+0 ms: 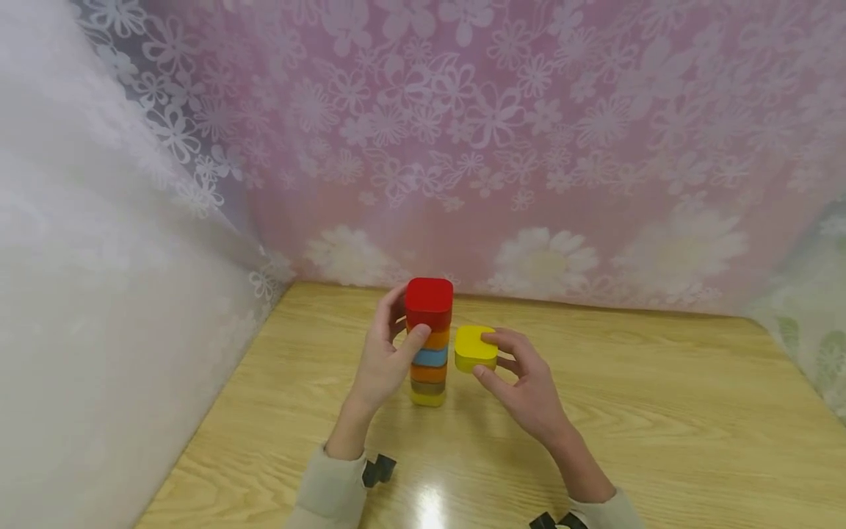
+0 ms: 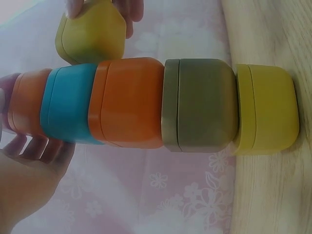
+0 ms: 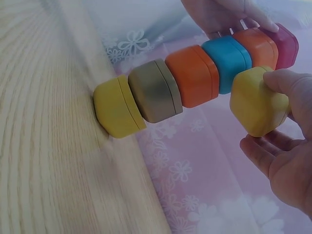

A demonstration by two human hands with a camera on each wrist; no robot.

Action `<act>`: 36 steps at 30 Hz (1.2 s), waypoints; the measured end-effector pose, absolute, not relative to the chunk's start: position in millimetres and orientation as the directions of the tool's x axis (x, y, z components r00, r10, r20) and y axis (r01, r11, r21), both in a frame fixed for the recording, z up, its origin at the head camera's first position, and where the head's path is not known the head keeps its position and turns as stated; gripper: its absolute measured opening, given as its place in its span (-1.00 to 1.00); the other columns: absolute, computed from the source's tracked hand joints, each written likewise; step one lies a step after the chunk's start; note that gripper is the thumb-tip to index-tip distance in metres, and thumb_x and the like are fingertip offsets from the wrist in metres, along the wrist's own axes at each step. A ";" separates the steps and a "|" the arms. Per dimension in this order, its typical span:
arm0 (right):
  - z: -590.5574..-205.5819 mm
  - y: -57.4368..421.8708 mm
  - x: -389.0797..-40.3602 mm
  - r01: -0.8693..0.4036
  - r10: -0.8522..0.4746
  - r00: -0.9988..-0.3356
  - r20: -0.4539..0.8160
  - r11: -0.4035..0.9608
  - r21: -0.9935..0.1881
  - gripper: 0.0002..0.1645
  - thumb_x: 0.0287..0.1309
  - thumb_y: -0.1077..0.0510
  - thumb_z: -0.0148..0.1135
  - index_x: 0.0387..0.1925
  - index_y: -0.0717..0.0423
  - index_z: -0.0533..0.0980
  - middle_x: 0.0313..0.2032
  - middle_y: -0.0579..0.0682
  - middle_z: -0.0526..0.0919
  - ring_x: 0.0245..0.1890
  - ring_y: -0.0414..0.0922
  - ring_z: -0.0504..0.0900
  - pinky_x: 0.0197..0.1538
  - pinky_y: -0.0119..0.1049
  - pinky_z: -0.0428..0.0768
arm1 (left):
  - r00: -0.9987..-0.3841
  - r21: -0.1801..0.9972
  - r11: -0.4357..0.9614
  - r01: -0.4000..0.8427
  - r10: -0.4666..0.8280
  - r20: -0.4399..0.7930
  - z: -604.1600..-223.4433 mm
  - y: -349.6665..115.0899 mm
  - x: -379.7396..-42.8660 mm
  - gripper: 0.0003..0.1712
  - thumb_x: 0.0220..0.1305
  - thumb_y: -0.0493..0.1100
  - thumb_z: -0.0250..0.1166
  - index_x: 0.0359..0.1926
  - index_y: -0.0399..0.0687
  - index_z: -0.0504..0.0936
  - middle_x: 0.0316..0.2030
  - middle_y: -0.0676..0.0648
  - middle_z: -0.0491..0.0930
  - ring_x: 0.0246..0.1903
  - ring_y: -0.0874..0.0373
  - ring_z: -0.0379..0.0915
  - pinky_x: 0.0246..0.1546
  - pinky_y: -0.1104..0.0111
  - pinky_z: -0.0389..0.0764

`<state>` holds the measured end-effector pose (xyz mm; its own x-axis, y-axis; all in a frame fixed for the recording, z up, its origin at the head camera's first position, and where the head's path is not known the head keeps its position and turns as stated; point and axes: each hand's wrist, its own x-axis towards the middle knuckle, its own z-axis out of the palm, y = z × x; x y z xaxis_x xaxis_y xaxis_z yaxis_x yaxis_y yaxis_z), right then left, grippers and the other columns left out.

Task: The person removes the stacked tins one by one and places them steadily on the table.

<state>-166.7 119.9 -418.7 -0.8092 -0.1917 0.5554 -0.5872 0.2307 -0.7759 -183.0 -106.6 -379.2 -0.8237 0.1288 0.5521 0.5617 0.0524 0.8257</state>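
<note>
Several small rounded-square boxes, each with a lid-like seam, stand in one upright stack on the table. From the top come a red box (image 1: 429,295), an orange box (image 2: 30,102), a blue box (image 2: 68,102), a second orange box (image 2: 129,102), an olive box (image 2: 204,105) and a yellow box (image 3: 114,107) at the bottom. Near the top, my left hand (image 1: 383,356) grips the stack, thumb in front at the red box's lower edge. Just right of the stack, my right hand (image 1: 532,386) holds another yellow box (image 1: 476,347) above the table between thumb and fingers.
The wood-grain table (image 1: 661,411) lies beneath the stack. Behind it hangs a pink flowered curtain (image 1: 423,147), with a white cloth (image 1: 99,294) along the left side and a pale patterned cloth (image 1: 826,316) at the right.
</note>
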 end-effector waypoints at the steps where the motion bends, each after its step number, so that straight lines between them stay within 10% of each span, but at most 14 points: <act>1: -418.5 120.6 -166.1 -0.590 -0.194 -0.807 0.557 0.231 -0.774 -0.45 0.12 0.41 0.37 0.16 0.17 0.50 0.17 0.10 0.50 0.13 -0.17 0.51 0.07 -0.44 0.58 | -0.825 0.827 0.056 0.560 0.126 0.551 -380.4 -106.3 -182.8 -0.30 0.39 -0.25 0.25 0.46 -0.02 0.19 0.27 -0.08 0.41 0.20 0.03 0.38 0.26 0.04 0.41; 27: -417.0 122.4 -162.1 -0.588 -0.209 -0.807 0.552 0.209 -0.781 -0.46 0.14 0.41 0.36 0.17 0.20 0.48 0.18 0.13 0.47 0.13 -0.04 0.51 0.08 -0.40 0.59 | -0.835 0.835 0.074 0.546 0.129 0.535 -369.0 -105.4 -177.5 -0.27 0.36 -0.41 0.21 0.46 -0.24 0.13 0.27 -0.24 0.37 0.19 -0.11 0.37 0.27 -0.07 0.37; 36: -420.9 124.6 -161.5 -0.571 -0.206 -0.820 0.534 0.234 -0.787 -0.48 0.14 0.39 0.37 0.16 0.20 0.48 0.18 0.12 0.48 0.11 -0.02 0.52 0.06 -0.38 0.60 | -0.811 0.813 0.055 0.580 0.142 0.568 -380.5 -105.8 -185.3 -0.30 0.40 -0.30 0.22 0.47 -0.01 0.17 0.27 -0.08 0.40 0.21 0.04 0.36 0.26 -0.05 0.37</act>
